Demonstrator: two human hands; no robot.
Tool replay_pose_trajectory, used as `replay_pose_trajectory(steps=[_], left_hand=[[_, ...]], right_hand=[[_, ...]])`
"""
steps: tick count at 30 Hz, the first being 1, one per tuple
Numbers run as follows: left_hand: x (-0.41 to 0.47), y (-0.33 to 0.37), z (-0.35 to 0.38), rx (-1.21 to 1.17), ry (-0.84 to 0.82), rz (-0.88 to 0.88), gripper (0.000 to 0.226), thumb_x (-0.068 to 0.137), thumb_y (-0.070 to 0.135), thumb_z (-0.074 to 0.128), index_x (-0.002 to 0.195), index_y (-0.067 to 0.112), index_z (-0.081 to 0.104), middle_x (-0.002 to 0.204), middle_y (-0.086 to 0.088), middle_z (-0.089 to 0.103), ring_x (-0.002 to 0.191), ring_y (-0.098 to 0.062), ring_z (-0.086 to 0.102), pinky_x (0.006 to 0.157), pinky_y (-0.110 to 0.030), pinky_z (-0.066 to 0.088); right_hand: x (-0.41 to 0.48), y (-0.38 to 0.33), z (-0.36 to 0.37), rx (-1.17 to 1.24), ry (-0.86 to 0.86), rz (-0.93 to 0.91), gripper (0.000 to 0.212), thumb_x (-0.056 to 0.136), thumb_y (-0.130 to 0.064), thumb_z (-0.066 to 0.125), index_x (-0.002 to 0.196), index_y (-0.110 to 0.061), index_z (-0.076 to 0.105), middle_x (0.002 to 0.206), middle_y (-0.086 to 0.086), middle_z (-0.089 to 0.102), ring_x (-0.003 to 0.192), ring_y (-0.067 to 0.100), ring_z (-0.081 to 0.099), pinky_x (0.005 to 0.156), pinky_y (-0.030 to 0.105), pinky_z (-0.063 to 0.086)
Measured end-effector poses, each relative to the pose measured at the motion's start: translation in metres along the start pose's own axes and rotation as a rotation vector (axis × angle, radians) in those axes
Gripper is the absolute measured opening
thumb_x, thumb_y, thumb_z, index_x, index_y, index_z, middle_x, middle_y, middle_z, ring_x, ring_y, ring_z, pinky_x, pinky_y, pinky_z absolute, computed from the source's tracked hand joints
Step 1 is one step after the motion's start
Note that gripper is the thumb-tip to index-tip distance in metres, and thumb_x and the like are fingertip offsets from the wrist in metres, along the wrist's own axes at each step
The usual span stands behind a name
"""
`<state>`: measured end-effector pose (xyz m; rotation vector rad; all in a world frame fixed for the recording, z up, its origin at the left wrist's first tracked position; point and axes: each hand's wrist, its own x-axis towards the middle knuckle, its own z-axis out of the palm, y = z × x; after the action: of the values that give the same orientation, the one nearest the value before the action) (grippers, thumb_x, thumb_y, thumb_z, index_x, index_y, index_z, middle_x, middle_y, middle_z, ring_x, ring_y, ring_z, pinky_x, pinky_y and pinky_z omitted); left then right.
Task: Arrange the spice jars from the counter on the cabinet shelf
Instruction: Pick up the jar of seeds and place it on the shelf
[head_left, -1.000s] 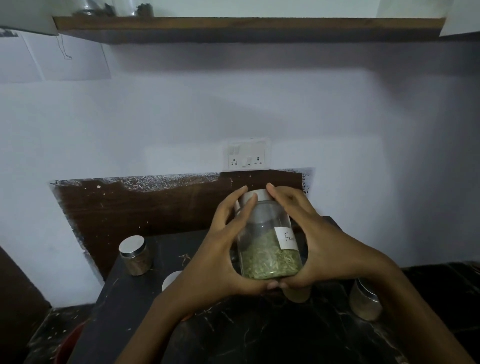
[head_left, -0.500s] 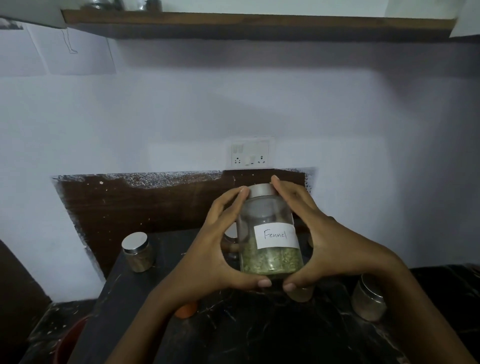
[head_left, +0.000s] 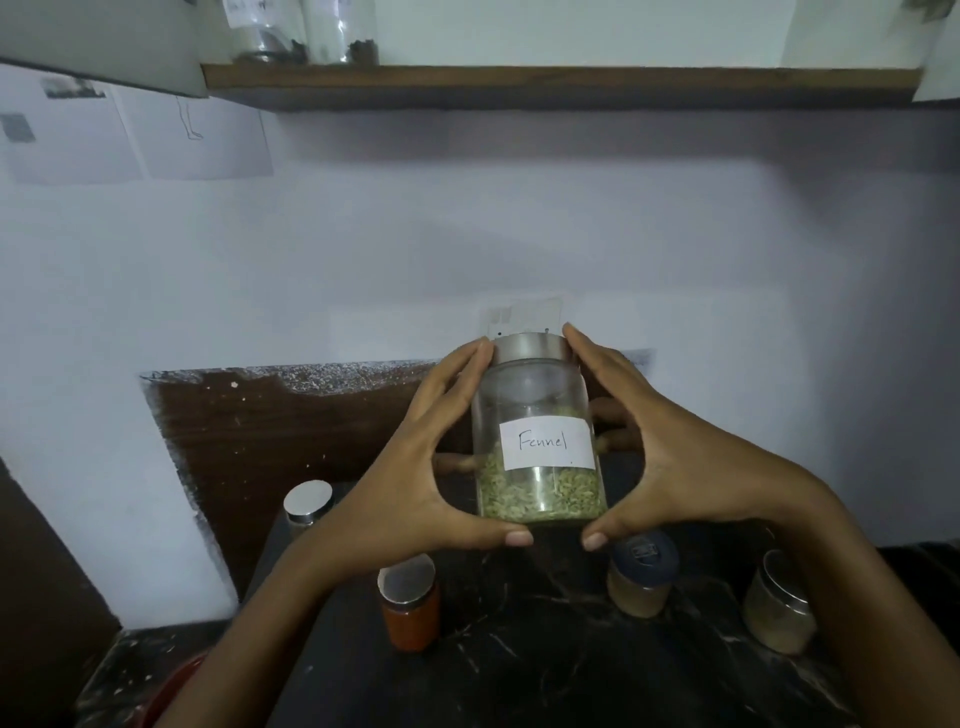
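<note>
Fennel jar (head_left: 537, 441) is off the counter (head_left: 545, 665), upright in mid-air between both hands and well below the cabinet shelf (head_left: 519, 83).

Two glass jars (head_left: 265, 36) stand at the shelf's left end, so my guess is this one goes beside them.

- Steel-lid jar (head_left: 307, 501) stands at the counter's back left, untouched.
- Left hand (head_left: 415, 478) cups the jar's left side. The index finger runs up to the lid, the thumb hooks under the base, and the other fingers wrap behind, visible through the glass.
- Red-filled jar (head_left: 410, 605) stands on the counter below that hand.
- The jar sits centred in the grip, both thumbs nearly meeting under it. The label (head_left: 545, 444) faces the camera, probably so it can be read and ends up facing front.
- Right hand (head_left: 691, 467) mirrors the left: fingertip at the lid edge, thumb under the base, fingers curled behind.
- Blue-lid jar (head_left: 641, 571) and a squat steel-lid jar (head_left: 779, 608) stand on the counter at right, not yet shelved.

The two-handed hold looks like caution: smooth glass, weight carried on the thumbs.
</note>
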<state>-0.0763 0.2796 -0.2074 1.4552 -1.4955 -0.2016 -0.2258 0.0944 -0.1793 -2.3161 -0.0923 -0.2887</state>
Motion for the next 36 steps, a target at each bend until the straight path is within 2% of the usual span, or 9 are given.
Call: replay_pose_trajectory(steps=[2,5,7,11,17,23,28,32,36], left_hand=[[0.001,0.000,-0.015,0.113,0.003,0.004,0.123,0.054,0.040,0.088,0.148,0.042,0.009,0.153,0.027,0.007,0.142,0.000,0.016,0.103,-0.032,0.044],[0.009,-0.001,-0.039,0.269,-0.005,0.034,0.125,0.054,0.046,0.087,0.147,0.043,0.004,0.153,0.031,0.003,0.139,0.010,0.008,0.106,-0.004,0.020],[0.018,0.002,-0.055,0.317,-0.011,0.048,0.124,0.055,0.048,0.086,0.146,0.047,0.002,0.152,0.034,0.001,0.138,0.014,0.006,0.102,0.003,0.015],[0.046,0.016,-0.086,0.371,-0.012,0.104,0.123,0.055,0.054,0.084,0.146,0.048,0.002,0.153,0.032,0.001,0.141,0.007,0.012,0.111,-0.027,0.032],[0.099,0.037,-0.130,0.545,0.035,0.242,0.121,0.054,0.065,0.074,0.147,0.044,-0.002,0.154,0.028,-0.004,0.141,0.004,0.014,0.098,-0.009,0.040],[0.164,0.049,-0.171,0.858,0.162,0.320,0.126,0.057,0.054,0.080,0.148,0.041,-0.006,0.152,0.032,-0.013,0.136,0.011,0.012,0.098,-0.034,0.049],[0.222,0.047,-0.202,1.056,0.275,0.333,0.126,0.060,0.046,0.084,0.150,0.034,-0.005,0.154,0.026,-0.013,0.136,-0.008,0.031,0.086,-0.039,0.054],[0.262,0.035,-0.224,1.089,0.317,0.332,0.126,0.061,0.042,0.085,0.150,0.029,-0.003,0.157,0.017,-0.006,0.141,-0.010,0.023,0.098,-0.039,0.047],[0.297,0.021,-0.244,1.147,0.362,0.310,0.127,0.058,0.045,0.085,0.151,0.024,0.000,0.159,0.007,0.002,0.145,-0.014,0.012,0.114,-0.045,0.026]], right_hand=[[0.008,-0.008,0.001,-0.046,0.032,-0.003,0.131,0.048,-0.040,0.089,0.134,-0.064,-0.006,0.138,-0.047,0.005,0.125,-0.017,0.030,0.092,0.003,0.039],[0.023,-0.020,-0.001,-0.152,0.082,-0.024,0.130,0.048,-0.047,0.086,0.135,-0.061,-0.010,0.142,-0.042,0.002,0.131,-0.012,0.019,0.097,0.003,0.024],[0.034,-0.029,-0.007,-0.192,0.105,-0.047,0.129,0.048,-0.049,0.084,0.133,-0.062,-0.011,0.139,-0.044,0.001,0.132,-0.007,0.020,0.097,0.003,0.023],[0.059,-0.050,-0.029,-0.226,0.139,-0.110,0.128,0.051,-0.043,0.088,0.129,-0.067,-0.010,0.130,-0.051,0.001,0.128,-0.003,0.028,0.093,0.003,0.036],[0.108,-0.072,-0.073,-0.328,0.222,-0.254,0.133,0.050,-0.040,0.089,0.137,-0.059,-0.009,0.134,-0.040,0.008,0.127,0.000,0.034,0.094,0.012,0.044],[0.178,-0.081,-0.126,-0.519,0.360,-0.388,0.143,0.048,-0.034,0.091,0.140,-0.050,-0.018,0.139,-0.031,0.007,0.113,-0.004,0.040,0.076,0.013,0.051],[0.240,-0.074,-0.170,-0.513,0.440,-0.487,0.140,0.051,-0.024,0.091,0.144,-0.043,-0.012,0.137,-0.031,0.007,0.111,-0.008,0.041,0.074,0.011,0.051],[0.283,-0.069,-0.198,-0.510,0.459,-0.551,0.136,0.051,-0.015,0.090,0.148,-0.034,-0.004,0.140,-0.023,0.009,0.113,0.010,0.041,0.068,0.012,0.052],[0.319,-0.063,-0.220,-0.486,0.462,-0.582,0.132,0.051,-0.013,0.090,0.148,-0.030,0.001,0.140,-0.021,0.009,0.117,0.014,0.039,0.072,0.005,0.047]])
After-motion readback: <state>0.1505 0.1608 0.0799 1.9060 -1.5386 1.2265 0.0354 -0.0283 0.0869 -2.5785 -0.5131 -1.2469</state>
